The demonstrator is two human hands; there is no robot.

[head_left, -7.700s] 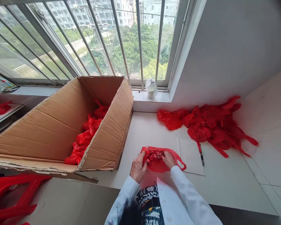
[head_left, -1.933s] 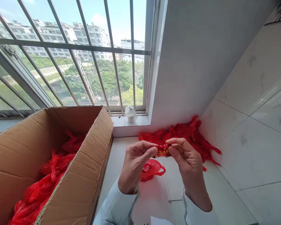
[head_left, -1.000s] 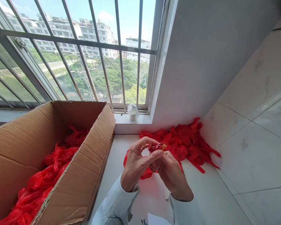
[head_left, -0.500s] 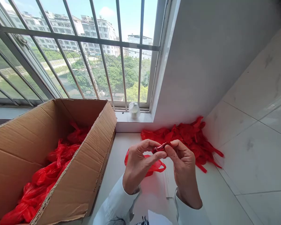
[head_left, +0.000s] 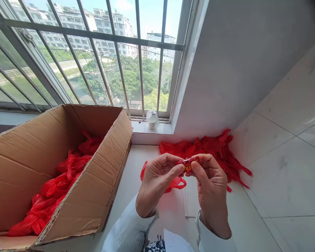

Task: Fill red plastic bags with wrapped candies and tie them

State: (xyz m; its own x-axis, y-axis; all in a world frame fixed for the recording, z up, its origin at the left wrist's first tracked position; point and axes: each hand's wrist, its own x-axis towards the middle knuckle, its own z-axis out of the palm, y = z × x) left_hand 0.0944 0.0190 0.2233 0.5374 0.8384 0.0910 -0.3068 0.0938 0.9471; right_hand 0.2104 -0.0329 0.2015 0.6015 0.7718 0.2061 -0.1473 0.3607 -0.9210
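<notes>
Between my two hands is a small red wrapped candy (head_left: 188, 164) with yellow marks on its shiny wrapper. My left hand (head_left: 157, 180) pinches its left end between thumb and fingers. The right end is pinched the same way by my right hand (head_left: 211, 183). Under and behind my left hand, a red plastic bag (head_left: 177, 182) lies on the white table (head_left: 170, 213), partly hidden by the hand. Beyond my hands, a heap of red plastic bags (head_left: 212, 145) lies against the wall.
A tall open cardboard box (head_left: 94, 185) on the left holds several knotted red bags (head_left: 60, 182). A white sheet or booklet (head_left: 193, 199) lies between my forearms. On the sill of the barred window stands a small white plastic-wrapped item (head_left: 152, 120). Tiled wall (head_left: 291, 168) closes the right side.
The candy has turned in my fingers, so more of its printed wrapper shows. My right hand has shifted slightly right, and the camera view has tilted a little downward.
</notes>
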